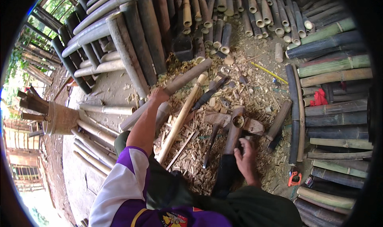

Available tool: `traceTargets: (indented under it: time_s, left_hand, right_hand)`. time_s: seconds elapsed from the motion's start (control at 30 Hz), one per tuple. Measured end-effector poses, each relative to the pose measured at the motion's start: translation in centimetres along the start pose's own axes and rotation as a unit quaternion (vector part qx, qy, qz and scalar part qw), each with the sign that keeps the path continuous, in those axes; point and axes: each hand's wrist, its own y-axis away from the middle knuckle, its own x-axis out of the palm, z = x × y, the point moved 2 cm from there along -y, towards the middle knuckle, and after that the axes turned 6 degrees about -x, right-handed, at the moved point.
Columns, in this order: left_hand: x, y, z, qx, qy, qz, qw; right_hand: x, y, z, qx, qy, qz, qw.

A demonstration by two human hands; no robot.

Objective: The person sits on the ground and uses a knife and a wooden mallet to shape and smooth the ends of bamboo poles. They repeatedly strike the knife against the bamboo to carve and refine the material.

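My left hand (158,95) is closed around a thick greyish bamboo pole (189,75), which lies slanting with its far end toward the upper right. Lower and to the right, my right hand (247,158) hovers with its fingers loosely bent and apart, and nothing shows in it. Beside its fingertips stands a brown bamboo section (233,137) with a round hole near its upper end. That section rests against a wooden block (253,125) among the shavings. A pale peeled pole (182,115) slants between my two hands. A narrow dark-handled tool (210,145) lies left of the holed section.
Wood chips cover the ground. Bamboo lengths are stacked at the right (337,119) and the back (255,11). A bamboo frame (95,35) stands at upper left, near a bucket (60,118) of sticks. An orange-handled saw (294,178) and a yellow tape measure (269,72) lie right.
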Motion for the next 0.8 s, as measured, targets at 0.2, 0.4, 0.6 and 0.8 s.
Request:
traceTargets:
  time_s: [0.2,0.4,0.6,0.8]
  left_hand:
    - [-3.9,4.1,-5.3,0.21,0.062,-0.054,0.974]
    - [-9.6,14.1,-18.1,0.36,0.379,0.235,0.819]
    - [-14.0,28.6,-28.0,0.496,0.509,0.204,0.674]
    - [-12.5,31.4,-30.6,0.57,0.523,0.156,0.615]
  right_hand:
    - [0.9,-0.9,4.8,-0.018,0.048,0.077,0.996]
    - [1.9,-3.3,3.0,-0.039,-0.119,0.128,0.984]
    - [-1.5,-8.1,5.5,-0.007,-0.137,0.227,0.964]
    - [-5.2,-12.0,1.3,-0.011,-0.022,0.102,0.994]
